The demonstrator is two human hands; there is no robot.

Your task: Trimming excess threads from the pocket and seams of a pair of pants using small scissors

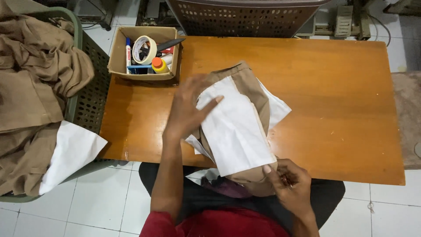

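Note:
A brown garment piece (250, 83) with white pocket lining (234, 131) lies on the wooden table (333, 109), hanging over its near edge. My left hand (188, 107) rests flat on the lining's left side, fingers spread. At the table's front edge, my right hand (289, 184) pinches the garment's near lower corner; something small and dark may sit in its fingers.
A cardboard box (118, 57) at the table's back left holds a tape roll (144, 49), markers and a small orange-capped bottle (158, 65). A green basket (87, 105) full of brown garments (35, 79) stands at the left. A perforated bin (245, 17) sits behind the table.

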